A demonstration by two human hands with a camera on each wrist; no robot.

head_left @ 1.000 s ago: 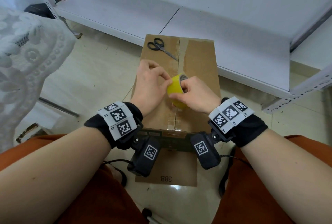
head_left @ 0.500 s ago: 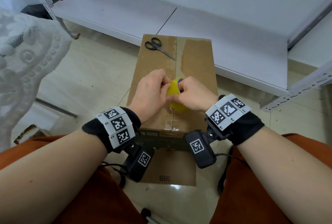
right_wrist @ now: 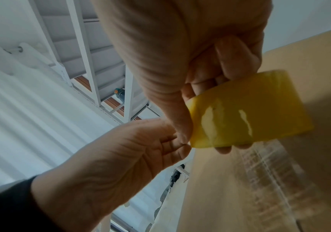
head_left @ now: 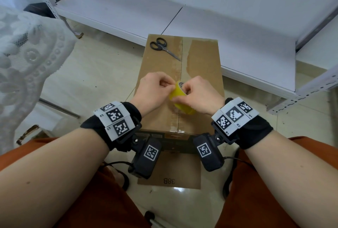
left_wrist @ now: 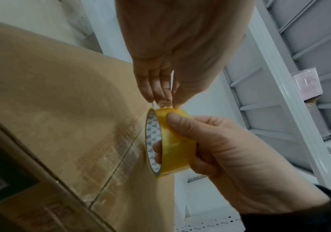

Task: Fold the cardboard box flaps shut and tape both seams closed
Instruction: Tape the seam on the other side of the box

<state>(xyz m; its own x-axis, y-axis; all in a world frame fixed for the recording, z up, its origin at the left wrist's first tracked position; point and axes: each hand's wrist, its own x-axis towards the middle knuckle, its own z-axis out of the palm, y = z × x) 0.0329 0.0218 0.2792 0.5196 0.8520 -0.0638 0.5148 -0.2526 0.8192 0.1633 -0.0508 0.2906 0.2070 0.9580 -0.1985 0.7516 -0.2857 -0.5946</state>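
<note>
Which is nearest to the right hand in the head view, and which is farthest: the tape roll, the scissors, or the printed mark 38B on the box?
1. tape roll: held in the right hand itself, over the box's middle seam.
2. scissors: on the far left part of the box top.
3. mark 38B: on the box's near side, low between the knees.

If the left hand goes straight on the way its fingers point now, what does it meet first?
The left hand points right, at the yellow tape roll; its fingertips already pinch at the roll's top edge, so the roll comes first, then probably the right hand.
</note>
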